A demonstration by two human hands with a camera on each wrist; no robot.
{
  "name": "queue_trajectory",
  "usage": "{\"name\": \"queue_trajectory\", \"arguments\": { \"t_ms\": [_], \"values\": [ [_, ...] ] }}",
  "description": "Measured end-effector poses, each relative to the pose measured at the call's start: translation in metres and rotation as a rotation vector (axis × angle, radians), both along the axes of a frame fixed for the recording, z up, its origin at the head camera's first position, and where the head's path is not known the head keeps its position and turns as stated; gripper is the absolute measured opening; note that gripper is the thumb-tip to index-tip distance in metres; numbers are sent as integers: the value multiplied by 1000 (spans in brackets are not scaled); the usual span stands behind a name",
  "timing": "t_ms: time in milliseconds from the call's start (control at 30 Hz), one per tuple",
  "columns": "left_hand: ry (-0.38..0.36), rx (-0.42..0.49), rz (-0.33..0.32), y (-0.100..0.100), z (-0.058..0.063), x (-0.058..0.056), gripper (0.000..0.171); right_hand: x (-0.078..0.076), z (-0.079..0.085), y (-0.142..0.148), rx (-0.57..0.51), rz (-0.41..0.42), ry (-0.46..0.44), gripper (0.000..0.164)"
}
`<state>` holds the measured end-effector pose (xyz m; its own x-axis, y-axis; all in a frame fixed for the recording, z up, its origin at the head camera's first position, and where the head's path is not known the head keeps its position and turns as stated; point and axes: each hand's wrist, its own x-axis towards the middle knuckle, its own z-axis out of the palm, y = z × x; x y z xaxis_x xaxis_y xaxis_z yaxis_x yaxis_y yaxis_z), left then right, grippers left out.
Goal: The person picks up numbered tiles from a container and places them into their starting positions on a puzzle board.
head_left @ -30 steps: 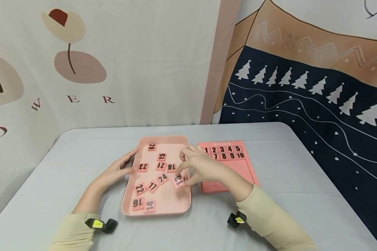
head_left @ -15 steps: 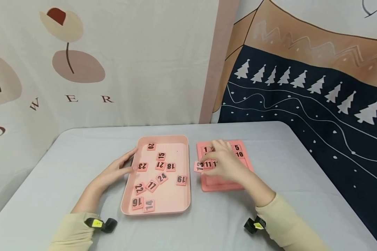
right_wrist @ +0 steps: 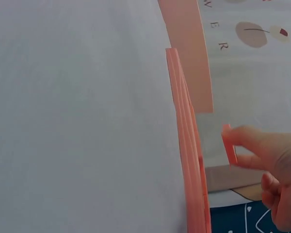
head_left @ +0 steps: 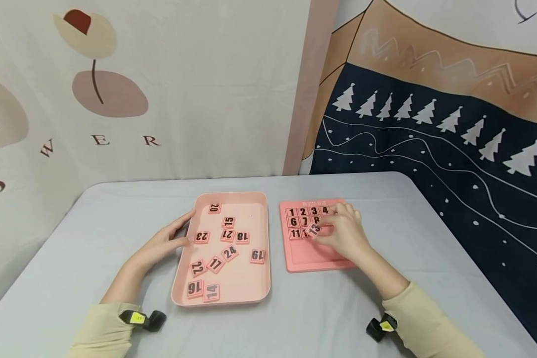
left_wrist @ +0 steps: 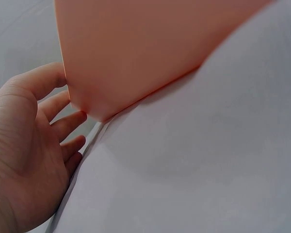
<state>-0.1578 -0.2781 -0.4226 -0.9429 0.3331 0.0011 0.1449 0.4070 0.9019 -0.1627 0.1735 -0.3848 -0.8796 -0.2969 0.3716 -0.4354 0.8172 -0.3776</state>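
Observation:
My right hand (head_left: 346, 232) pinches a small pink number tile (head_left: 313, 229) marked 13 between thumb and fingertips. The tile is tilted and overlaps the third row of the pink number board (head_left: 311, 257). In the right wrist view the tile (right_wrist: 229, 146) shows edge-on, apart from the board's edge (right_wrist: 188, 141). Tiles 1 to 4, 6, 7, 8 and 11 show in the board's rows; my hand and the held tile hide others. My left hand (head_left: 164, 244) rests against the left side of the pink tray (head_left: 246, 288), its relaxed fingers (left_wrist: 70, 125) at the wall.
Several loose tiles lie scattered in the tray, among them 24 (head_left: 229, 253), 15 (head_left: 228, 222) and 14 (head_left: 212, 292). Tray and board stand side by side on the pale cloth-covered table (head_left: 313, 318), with printed curtains (head_left: 223, 99) behind.
My right hand has picked the 13 tile out of the tray and carried it right, over the board. A 19-like tile it had covered now shows in the tray. My left hand stays put.

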Motion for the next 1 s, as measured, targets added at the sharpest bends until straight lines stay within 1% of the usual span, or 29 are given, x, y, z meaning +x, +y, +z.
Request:
{"name": "queue_trajectory", "arguments": {
  "t_ms": [200,433,600,800,1000],
  "values": [
    [-2,-3,4,0,1,1,75,0,-4,3,-19,-119,-53,35],
    [-6,9,0,0,1,1,74,2,-9,4,61,-195,-100,33],
    [-4,11,-2,0,0,0,74,2,-11,2,93,-238,-151,32],
    [0,8,-2,0,0,0,75,3,-11,-1,118,-287,-174,27],
    [1,12,-2,0,0,0,75,2,-12,-4,136,-295,-177,34]
  ]
}}
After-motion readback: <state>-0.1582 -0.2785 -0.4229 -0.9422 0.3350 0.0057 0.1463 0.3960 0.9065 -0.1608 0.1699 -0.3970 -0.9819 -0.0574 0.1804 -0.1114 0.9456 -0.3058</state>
